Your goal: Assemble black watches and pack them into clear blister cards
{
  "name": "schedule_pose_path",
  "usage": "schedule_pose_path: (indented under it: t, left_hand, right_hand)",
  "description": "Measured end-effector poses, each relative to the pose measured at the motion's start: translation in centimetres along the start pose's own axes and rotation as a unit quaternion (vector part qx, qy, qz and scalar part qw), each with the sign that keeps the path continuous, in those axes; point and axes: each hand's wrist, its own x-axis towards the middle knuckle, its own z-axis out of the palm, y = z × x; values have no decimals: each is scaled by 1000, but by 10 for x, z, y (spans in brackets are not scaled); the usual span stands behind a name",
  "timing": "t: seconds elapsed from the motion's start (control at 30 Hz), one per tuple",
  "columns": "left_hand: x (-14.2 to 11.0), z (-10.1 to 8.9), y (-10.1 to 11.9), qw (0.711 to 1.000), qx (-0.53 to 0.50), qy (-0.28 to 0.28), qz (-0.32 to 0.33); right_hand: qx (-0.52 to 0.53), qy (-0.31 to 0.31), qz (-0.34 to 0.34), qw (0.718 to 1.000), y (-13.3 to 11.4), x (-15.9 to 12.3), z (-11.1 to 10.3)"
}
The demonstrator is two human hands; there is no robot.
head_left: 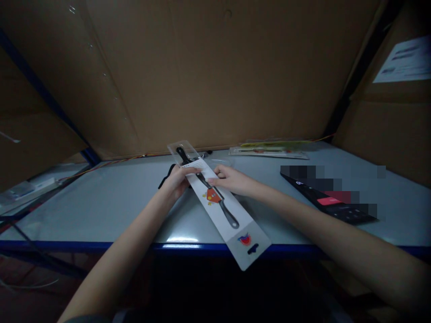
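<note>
A long white packaging card (235, 211) lies slantwise between my hands, its near end reaching over the table's front edge. Printed on it are a black-handled tool and an orange figure. At the far end, a clear plastic cover (171, 146) shows a black handle (182, 154) inside. My left hand (177, 181) grips the card's left side, thumb on top and fingers largely hidden beneath. On the right side, my right hand (230, 179) pinches the card with its thumb and bent fingers. A black curved object (166, 176), unclear in kind, lies beside my left hand.
Flat packages (269, 152) lie at the back of the pale table (117, 202). A black item with a red patch (328, 200), partly pixelated, is at right. Cardboard walls (218, 80) enclose the back and sides. Thin wires (114, 162) run along the back edge.
</note>
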Motion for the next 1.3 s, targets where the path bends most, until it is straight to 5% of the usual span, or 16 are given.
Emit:
schedule_pose_path:
  t: [0.2,0.43,0.77,1.07,1.3]
  left_hand:
    - [0,3,-6,1000,-4,-2,16]
    - [-5,13,-6,999,-31,11,-16]
    - [2,-2,-6,1000,-12,-4,13]
    - [-6,10,-7,1000,-1,12,-12]
    - [-8,8,-5,998,51,-40,-16]
  right_hand:
    - [-128,63,-36,989,5,6,4]
    - [-127,89,-1,988,3,3,2]
    - [158,-56,21,986,-20,-8,2]
    - [106,-25,66,992,-12,-7,19]
    - [28,105,62,992,2,3,3]
